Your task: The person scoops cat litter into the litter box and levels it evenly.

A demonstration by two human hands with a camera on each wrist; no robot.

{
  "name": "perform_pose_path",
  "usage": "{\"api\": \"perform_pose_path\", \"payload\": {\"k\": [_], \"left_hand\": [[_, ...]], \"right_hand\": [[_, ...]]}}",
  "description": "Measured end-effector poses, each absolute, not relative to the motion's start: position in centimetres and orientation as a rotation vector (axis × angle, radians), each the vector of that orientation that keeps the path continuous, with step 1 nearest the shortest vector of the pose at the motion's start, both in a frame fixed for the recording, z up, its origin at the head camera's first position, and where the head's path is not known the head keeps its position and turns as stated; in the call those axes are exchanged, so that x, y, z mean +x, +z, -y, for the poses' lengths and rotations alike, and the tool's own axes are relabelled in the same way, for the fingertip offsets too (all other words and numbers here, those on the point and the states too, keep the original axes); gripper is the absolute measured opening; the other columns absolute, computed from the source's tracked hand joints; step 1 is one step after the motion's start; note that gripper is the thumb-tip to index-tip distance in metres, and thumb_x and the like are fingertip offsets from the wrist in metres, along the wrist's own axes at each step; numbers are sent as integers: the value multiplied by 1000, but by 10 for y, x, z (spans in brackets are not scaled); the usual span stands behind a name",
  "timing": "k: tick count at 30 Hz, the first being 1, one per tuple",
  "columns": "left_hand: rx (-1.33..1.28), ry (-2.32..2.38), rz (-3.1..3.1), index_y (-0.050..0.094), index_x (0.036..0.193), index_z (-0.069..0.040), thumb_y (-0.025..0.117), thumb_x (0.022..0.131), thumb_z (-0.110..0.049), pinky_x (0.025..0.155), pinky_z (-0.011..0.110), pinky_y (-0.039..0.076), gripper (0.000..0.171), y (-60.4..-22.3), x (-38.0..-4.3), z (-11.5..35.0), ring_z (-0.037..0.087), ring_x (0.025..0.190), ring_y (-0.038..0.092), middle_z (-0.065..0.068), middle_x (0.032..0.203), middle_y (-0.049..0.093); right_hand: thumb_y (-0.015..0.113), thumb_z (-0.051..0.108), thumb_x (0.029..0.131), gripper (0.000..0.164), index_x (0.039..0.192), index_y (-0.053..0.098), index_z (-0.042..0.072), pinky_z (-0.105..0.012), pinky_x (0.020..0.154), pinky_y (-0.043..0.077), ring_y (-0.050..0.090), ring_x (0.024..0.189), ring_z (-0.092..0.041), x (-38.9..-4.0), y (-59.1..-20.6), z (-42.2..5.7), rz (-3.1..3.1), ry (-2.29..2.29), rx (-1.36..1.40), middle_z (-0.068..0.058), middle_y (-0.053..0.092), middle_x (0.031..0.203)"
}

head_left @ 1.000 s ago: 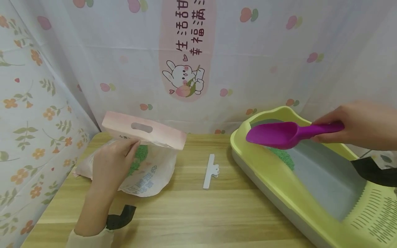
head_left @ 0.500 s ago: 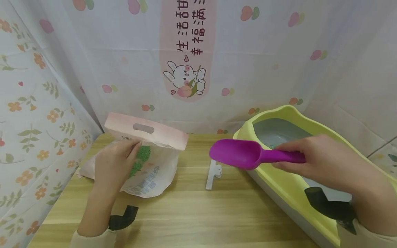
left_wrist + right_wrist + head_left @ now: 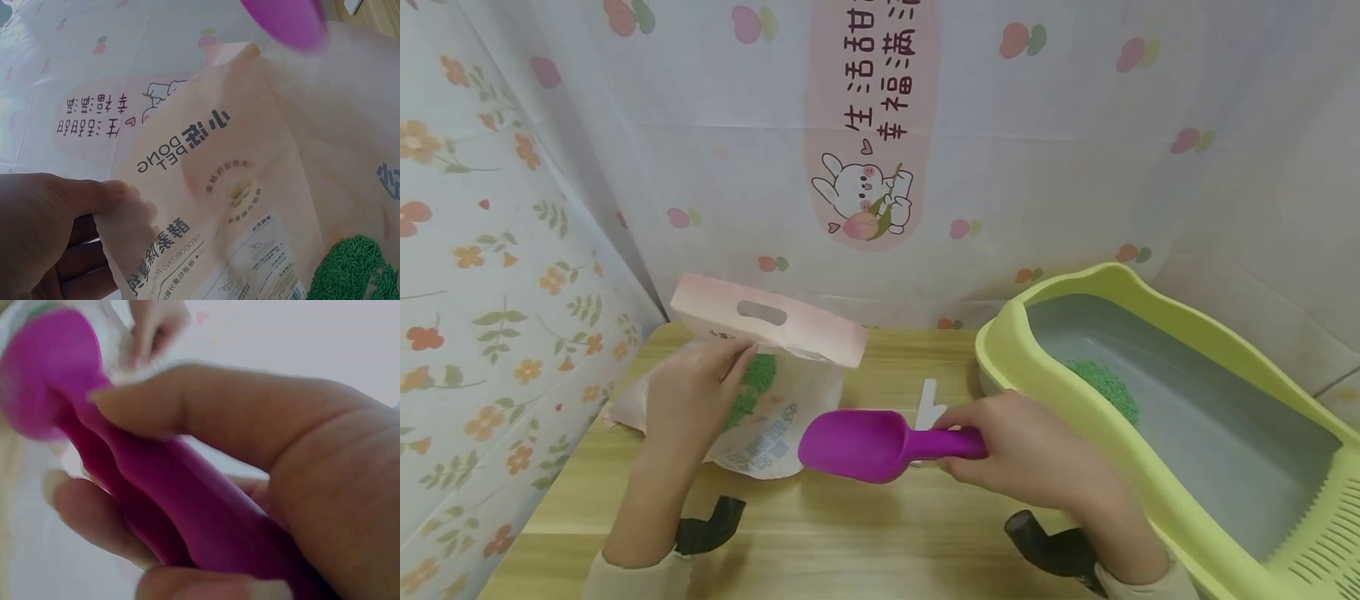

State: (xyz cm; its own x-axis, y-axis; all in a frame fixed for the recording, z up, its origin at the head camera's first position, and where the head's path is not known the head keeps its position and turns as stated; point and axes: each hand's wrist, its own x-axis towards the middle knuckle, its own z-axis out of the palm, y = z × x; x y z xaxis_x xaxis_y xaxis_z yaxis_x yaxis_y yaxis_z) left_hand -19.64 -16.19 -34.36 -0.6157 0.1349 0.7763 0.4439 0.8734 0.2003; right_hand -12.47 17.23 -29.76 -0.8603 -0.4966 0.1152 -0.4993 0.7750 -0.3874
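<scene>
My left hand (image 3: 688, 408) pinches the upper edge of a pink and white bag of cat litter (image 3: 775, 417), thumb against the paper in the left wrist view. Through the bag's mouth show green litter pellets (image 3: 353, 269). A purple scoop (image 3: 857, 446), its bowl looking bare, is held by the handle in my right hand (image 3: 1022, 450), above the table between bag and litter box. The fingers curl round the grooved handle in the right wrist view. A small heap of green pellets (image 3: 1105, 390) lies in the grey pan of the litter box (image 3: 1075, 387).
The yellow-rimmed litter box fills the right of the wooden table (image 3: 850, 542), its slotted step (image 3: 1326, 500) at the near end. A white bag clip (image 3: 928, 400) lies partly behind the scoop and right hand. Patterned curtains (image 3: 737, 167) hang behind and at the left.
My right hand has carried the scoop leftward and down from over the litter box to near the bag. The left hand has kept its pinch on the bag's edge.
</scene>
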Motion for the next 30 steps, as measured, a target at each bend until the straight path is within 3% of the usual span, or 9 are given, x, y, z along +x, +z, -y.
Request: {"api": "perform_pose_path", "payload": {"k": [5, 8, 13, 16, 21, 30], "left_hand": [[-418, -458, 2215, 80, 97, -5, 78, 88, -11, 51, 39, 48, 11, -343, -197, 162, 23, 57, 59, 11, 76, 75], [-428, -445, 2206, 80, 96, -5, 78, 87, -11, 47, 35, 42, 10, -343, -198, 162, 18, 53, 50, 9, 70, 71], [-445, -449, 2184, 80, 94, -6, 79, 87, -11, 47, 32, 40, 8, -345, -198, 163, 15, 52, 49, 7, 67, 69], [-451, -444, 2166, 79, 93, -6, 79, 87, -12, 48, 35, 43, 9, -346, -199, 163, 17, 53, 54, 7, 70, 71], [-457, -454, 2161, 79, 93, -6, 79, 86, -11, 48, 33, 42, 8, -345, -199, 161, 14, 53, 51, 6, 70, 71], [-446, -434, 2162, 79, 93, -6, 80, 86, -10, 46, 30, 37, 9, -344, -197, 162, 13, 51, 43, 7, 69, 71]], "right_hand": [[76, 18, 86, 10, 95, 74, 18, -19, 49, 36, 40, 51, 1, -143, -323, -138, 2944, 765, 810, 15, 52, 60], [78, 21, 86, 14, 98, 74, 15, -20, 49, 37, 42, 52, -1, -152, -335, -118, 2937, 810, 761, 13, 56, 62], [80, 26, 86, 16, 99, 79, 17, -20, 49, 36, 43, 54, -2, -161, -348, -92, 2895, 777, 728, 12, 58, 64], [81, 30, 85, 8, 89, 78, 23, -21, 47, 32, 39, 53, -3, -163, -350, -83, 2856, 629, 711, 14, 51, 59], [78, 29, 87, 27, 66, 62, 24, -21, 45, 25, 32, 51, -3, -166, -348, -73, 2856, 481, 729, 13, 37, 52], [76, 25, 86, 49, 56, 38, 22, -20, 42, 22, 29, 51, -4, -177, -339, -46, 2940, 430, 730, 11, 30, 53]]}}
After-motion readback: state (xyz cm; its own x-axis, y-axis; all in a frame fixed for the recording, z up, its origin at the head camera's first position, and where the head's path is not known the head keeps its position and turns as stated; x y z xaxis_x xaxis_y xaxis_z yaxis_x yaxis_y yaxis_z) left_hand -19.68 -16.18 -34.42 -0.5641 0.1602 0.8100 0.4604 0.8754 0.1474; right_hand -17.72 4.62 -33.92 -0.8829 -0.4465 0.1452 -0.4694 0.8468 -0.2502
